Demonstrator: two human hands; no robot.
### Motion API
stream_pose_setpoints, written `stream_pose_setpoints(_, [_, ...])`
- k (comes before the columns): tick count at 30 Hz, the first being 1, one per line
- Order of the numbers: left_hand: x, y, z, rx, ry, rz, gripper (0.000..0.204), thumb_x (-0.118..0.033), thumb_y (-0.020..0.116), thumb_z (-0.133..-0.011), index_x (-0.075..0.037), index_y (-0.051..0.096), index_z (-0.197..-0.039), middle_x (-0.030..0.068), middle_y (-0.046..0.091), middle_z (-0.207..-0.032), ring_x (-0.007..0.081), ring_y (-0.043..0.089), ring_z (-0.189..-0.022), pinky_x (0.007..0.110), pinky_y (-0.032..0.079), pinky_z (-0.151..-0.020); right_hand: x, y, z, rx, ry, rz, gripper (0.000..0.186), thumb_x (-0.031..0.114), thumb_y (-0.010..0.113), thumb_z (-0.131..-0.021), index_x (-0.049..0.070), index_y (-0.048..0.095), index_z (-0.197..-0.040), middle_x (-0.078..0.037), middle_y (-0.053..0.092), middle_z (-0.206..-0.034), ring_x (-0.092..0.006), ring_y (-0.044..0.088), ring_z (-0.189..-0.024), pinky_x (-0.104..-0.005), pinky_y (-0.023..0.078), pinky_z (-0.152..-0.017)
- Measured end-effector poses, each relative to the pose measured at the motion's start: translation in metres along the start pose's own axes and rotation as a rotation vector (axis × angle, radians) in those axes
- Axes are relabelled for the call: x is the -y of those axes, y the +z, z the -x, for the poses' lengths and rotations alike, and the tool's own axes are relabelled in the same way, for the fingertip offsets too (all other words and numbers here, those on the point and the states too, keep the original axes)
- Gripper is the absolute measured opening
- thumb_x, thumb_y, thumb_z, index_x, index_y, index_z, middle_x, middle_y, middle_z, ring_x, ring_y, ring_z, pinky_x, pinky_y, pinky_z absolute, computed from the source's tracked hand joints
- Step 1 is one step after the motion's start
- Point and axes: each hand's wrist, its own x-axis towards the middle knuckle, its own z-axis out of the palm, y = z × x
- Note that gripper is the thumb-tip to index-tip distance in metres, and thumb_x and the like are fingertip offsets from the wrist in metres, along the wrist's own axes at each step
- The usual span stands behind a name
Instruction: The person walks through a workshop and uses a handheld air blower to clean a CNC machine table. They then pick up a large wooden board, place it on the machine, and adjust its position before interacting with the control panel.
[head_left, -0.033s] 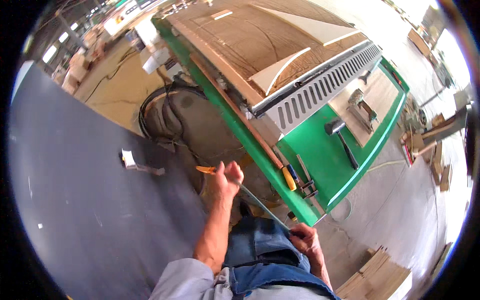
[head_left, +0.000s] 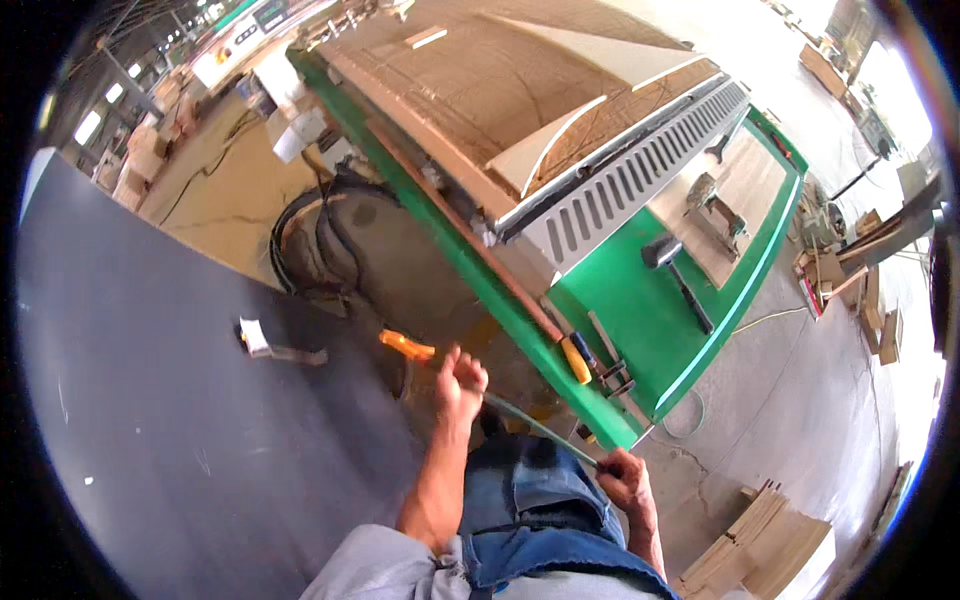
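Now showing more of slim, bright-orange tool point(head_left: 407, 346) just beyond left grip point(head_left: 462, 385); suggests shifted angle. Curled at left, cannot tell on what. Clenching thin, grey-green flexible hose point(head_left: 542, 429) in right grip point(head_left: 625, 480), near green tabletop point(head_left: 605, 285).

No text, label, brand, number or sign can be read on anything here.

A small, bright orange tool point(head_left: 407, 346) juts out just beyond the left hand point(head_left: 463, 386), lying nearly level, its tip toward the left and slightly far. A thin, pale green hose point(head_left: 541, 430) slants fairly straight from that hand, near and rightward, into the right hand's point(head_left: 624, 478) grip.
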Motion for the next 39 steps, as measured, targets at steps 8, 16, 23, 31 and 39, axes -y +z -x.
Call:
stream_pose_setpoints(8, [0.062, 0.063, 0.083, 0.270, -0.359, -0.595, 0.039, -0.043, 0.046, -0.103, -0.008, 0.062, -0.108, 0.0085, 0.065, -0.082, 0.0286, 0.067, -0.087, 0.046, 0.055, -0.083, 0.080, -0.012, -0.060, 0.029, -0.166, 0.032, 0.087, 0.048, 0.075, -0.081, 0.002, 0.040, -0.147, -0.014, 0.046, -0.144, -0.0279, 0.043, -0.135, -0.0400, 0.037, -0.108])
stream_pose_setpoints(16, [0.122, 0.087, 0.095, 0.715, -0.346, -1.365, 0.038, -0.042, 0.049, -0.101, -0.006, 0.059, -0.107, 0.0078, 0.066, -0.085, 0.0158, 0.065, -0.074, 0.030, 0.054, -0.058, 0.126, 0.057, -0.161, -0.183, -0.518, 0.451, 0.062, 0.022, 0.068, -0.085, 0.007, 0.043, -0.140, -0.024, 0.062, -0.117, -0.0424, 0.063, -0.104, -0.0468, 0.050, -0.088])
stream_pose_setpoints(23, [0.113, 0.080, 0.054, 1.060, -0.261, -1.470, 0.039, -0.038, 0.057, -0.097, 0.000, 0.054, -0.090, 0.0070, 0.060, -0.077, 0.0185, 0.056, -0.071, 0.036, 0.045, -0.066, 0.117, 0.041, -0.173, -0.279, -0.227, 0.083, 0.045, 0.020, 0.056, -0.095, 0.008, 0.047, -0.138, -0.013, 0.064, -0.090, -0.0233, 0.063, -0.081, -0.0369, 0.051, -0.073])
stream_pose_setpoints(31, [0.011, 0.113, -0.031, 1.093, -0.483, -1.634, 0.052, -0.042, 0.054, -0.097, 0.001, 0.054, -0.126, 0.0117, 0.063, -0.099, 0.0222, 0.059, -0.094, 0.037, 0.046, -0.089, 0.149, 0.088, -0.221, -0.165, -0.262, -0.006, 0.049, 0.025, 0.054, -0.096, 0.004, 0.048, -0.141, -0.006, 0.062, -0.086, -0.0163, 0.060, -0.078, -0.0308, 0.049, -0.074])
stream_pose_setpoints(39, [-0.075, 0.157, -0.094, 1.071, -0.747, -1.579, 0.031, -0.028, 0.055, -0.096, 0.000, 0.062, -0.106, 0.0100, 0.065, -0.088, 0.0203, 0.059, -0.084, 0.036, 0.047, -0.080, 0.188, 0.157, -0.269, -0.323, -0.219, -0.097, 0.042, 0.020, 0.049, -0.098, 0.003, 0.051, -0.137, -0.007, 0.064, -0.087, -0.0155, 0.062, -0.082, -0.0312, 0.050, -0.077])
